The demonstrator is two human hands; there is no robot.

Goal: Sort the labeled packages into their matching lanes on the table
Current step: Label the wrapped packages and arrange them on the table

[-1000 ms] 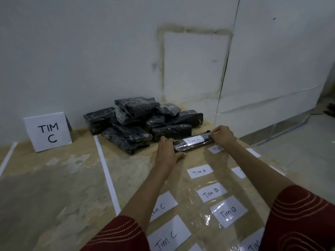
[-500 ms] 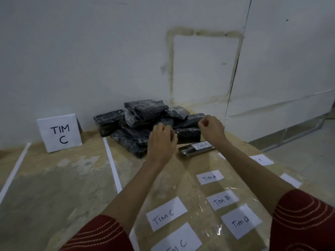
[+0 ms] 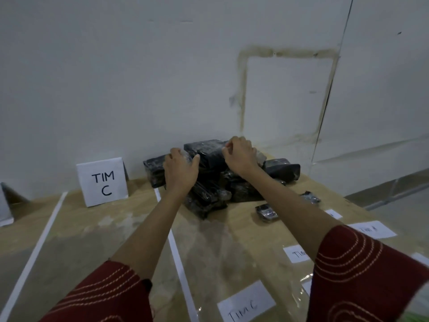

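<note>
Below the wrists lie at least four paper slips (image 3: 246,303); two tape lines (image 3: 178,263) mark lanes. The TIM A package (image 3: 267,212), held a second ago, now lies released under the right forearm, so a new pick begins. The left hand (image 3: 181,173) and right hand (image 3: 239,156) curl their fingers onto the pile (image 3: 281,169), roughly eight black packages; grip unclear. Left of the fingers stands one TIM C sign (image 3: 102,182).

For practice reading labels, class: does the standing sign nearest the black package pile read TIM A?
No, the standing sign reads TIM C.
</note>
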